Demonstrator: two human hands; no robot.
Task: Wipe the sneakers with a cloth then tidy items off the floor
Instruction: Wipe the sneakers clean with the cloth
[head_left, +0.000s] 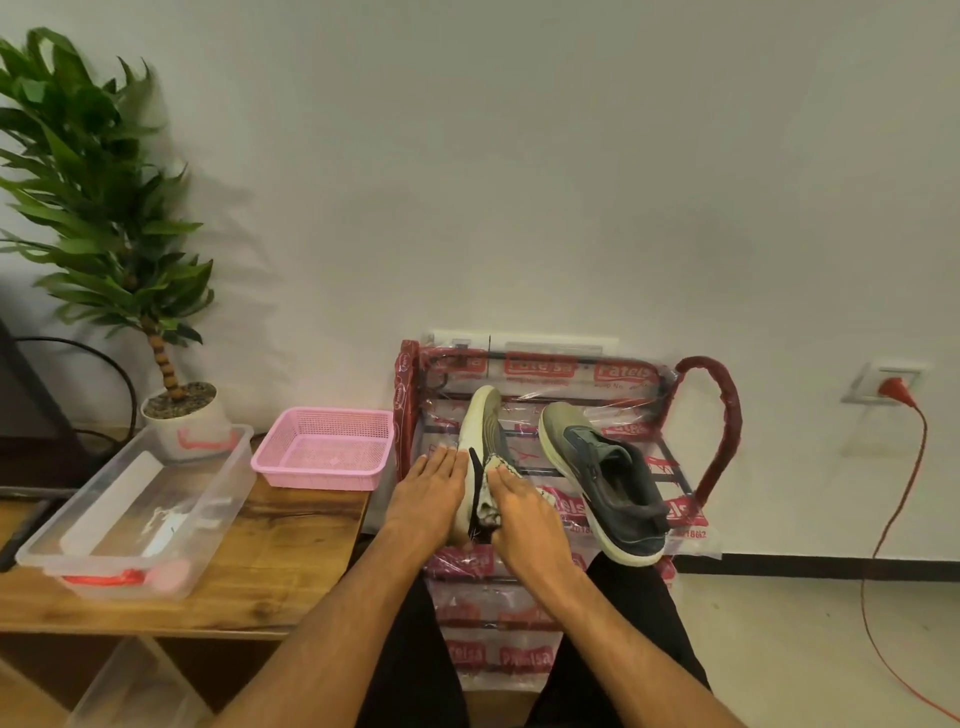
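Head view, seated person facing a shoe rack (711, 410) with a red frame wrapped in printed plastic, set against the wall.

(a) One sneaker (480, 421) stands on its side on the rack's top tier, at its left part, toe pointing to the wall and pale sole facing left.

(b) The left hand (434, 491) lies flat against that sole, fingers straight and together, gripping nothing.

(c) The right hand (524, 514) rests on the upper of the same sneaker, fingers extended, pressing a light cloth (491, 506) against it; the cloth is bunched under the palm and shows at the fingertips and beside the thumb.

(d) The second sneaker (608, 478), grey with a dark collar, lies tilted on the right part of the rack's top tier, apart from both hands.

(e) Left of the rack stands a wooden table (291, 545) carrying a pink basket (324, 449) just beside the rack, and, farther from the rack, a clear plastic box (135, 509).

(f) A potted plant (104, 208) stands behind the box.

(g) Right of the rack, a red cable (893, 519) hangs from a wall socket (883, 384) to the floor.
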